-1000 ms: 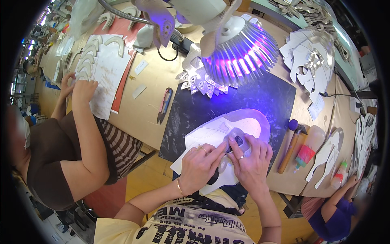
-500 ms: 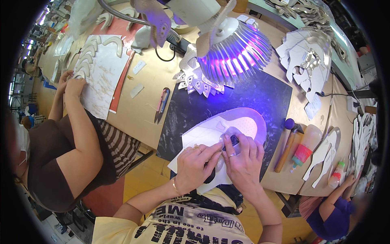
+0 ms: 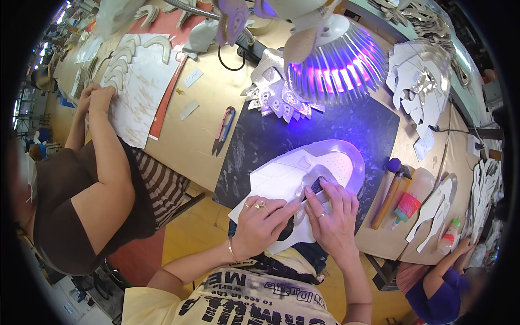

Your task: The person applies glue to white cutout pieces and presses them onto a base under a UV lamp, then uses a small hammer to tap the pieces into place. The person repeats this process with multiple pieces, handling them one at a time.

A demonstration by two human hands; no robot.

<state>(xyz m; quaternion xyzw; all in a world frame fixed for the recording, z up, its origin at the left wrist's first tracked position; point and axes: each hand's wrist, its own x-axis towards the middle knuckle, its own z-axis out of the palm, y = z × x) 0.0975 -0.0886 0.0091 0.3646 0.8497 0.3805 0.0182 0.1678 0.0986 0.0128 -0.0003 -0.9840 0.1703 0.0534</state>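
A flat white shoe-upper piece [image 3: 275, 176] with a translucent grey rim lies on the black mat [image 3: 257, 142] and reaches over its near edge. On top of it sits a small curved grey piece [image 3: 310, 177] with a dark patch inside. My left hand [image 3: 260, 223] is closed, thumb and forefinger pinching at that small piece's near left side. My right hand [image 3: 335, 221] bends over its right side, fingertips pressed on the dark patch and thumb close to my left fingertips. What lies under the fingers is partly hidden.
A finned lamp [image 3: 338, 62] glows violet above the mat, beside silvery cut pieces [image 3: 281, 89]. Thread snips [image 3: 223, 132] lie left. A hammer [image 3: 385, 206], a squeeze bottle [image 3: 413, 195] and white cut pieces [image 3: 430, 208] lie right. Co-workers sit left [image 3: 108, 189] and lower right [image 3: 447, 287].
The view has shifted slightly, so the table things sit further right. My fingers stay on the small grey piece, and more of its upper part shows now.
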